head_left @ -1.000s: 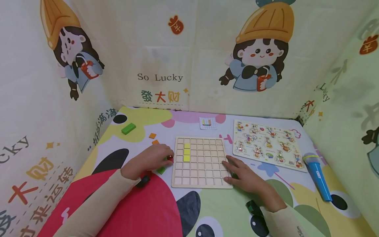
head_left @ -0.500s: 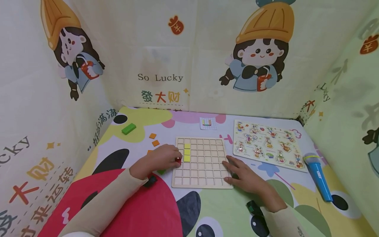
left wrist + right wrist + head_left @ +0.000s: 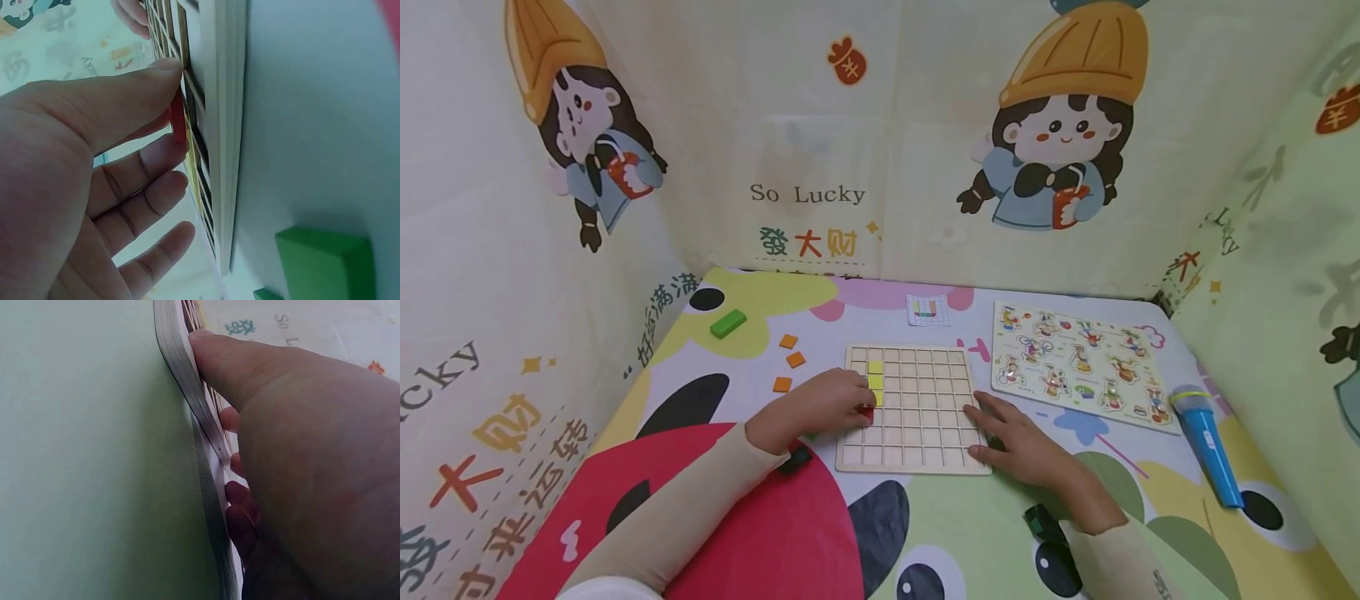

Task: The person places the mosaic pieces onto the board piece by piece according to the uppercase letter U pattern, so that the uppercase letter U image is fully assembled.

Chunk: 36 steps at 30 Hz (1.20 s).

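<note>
A wooden grid board (image 3: pixel 925 433) lies on the table, with yellow square tiles (image 3: pixel 876 367) in a column of its cells. My left hand (image 3: pixel 827 402) is over the board's left side and pinches a red tile (image 3: pixel 179 117) between thumb and fingertip. The tile stands right at the grid just below the yellow column. In the left wrist view its edge shows between the fingertips. My right hand (image 3: pixel 1018 437) rests on the board's right edge, fingers spread and relaxed; in the right wrist view the thumb (image 3: pixel 215 356) lies over the rim.
Several orange tiles (image 3: pixel 795 359) lie left of the board, and a green block (image 3: pixel 727 324) farther back. Another green block (image 3: pixel 325 265) is by the board's near left. Behind is a pattern card (image 3: pixel 928 311); to the right, a picture puzzle board (image 3: pixel 1078 358) and a blue toy microphone (image 3: pixel 1210 450).
My left hand has moved right with the red tile, from beside the board to over its cells under the yellow tiles. The right hand has stayed on the board's edge.
</note>
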Motion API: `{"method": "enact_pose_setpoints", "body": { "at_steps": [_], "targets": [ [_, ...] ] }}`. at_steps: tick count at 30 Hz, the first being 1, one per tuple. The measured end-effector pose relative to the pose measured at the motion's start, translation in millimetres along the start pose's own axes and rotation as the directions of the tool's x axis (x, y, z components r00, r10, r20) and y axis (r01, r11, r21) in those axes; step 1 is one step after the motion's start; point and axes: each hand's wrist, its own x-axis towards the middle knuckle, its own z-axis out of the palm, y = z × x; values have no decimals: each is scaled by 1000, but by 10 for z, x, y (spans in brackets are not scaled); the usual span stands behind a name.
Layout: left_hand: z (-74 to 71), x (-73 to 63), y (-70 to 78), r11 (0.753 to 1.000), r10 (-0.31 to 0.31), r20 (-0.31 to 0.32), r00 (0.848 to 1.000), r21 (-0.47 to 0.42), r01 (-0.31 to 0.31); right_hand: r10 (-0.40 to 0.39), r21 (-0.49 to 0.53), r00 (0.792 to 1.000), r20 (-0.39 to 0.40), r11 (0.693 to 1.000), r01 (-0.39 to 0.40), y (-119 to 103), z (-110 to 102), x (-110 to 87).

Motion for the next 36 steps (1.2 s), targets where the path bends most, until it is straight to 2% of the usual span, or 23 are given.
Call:
{"method": "enact_pose_setpoints", "body": {
  "at_steps": [20, 28, 36],
  "targets": [
    [61, 119, 41, 999, -38, 55, 998, -9, 38, 19, 8, 1000, 15, 1000, -19, 1, 3, 5],
    [53, 145, 61, 1000, -29, 42, 999, -5, 29, 13, 7, 1000, 2, 1000, -13, -1, 7, 3],
    [86, 164, 36, 999, -46, 52, 998, 6, 46, 14, 8, 1000, -1, 1000, -14, -9, 2, 2]
  ]
}}
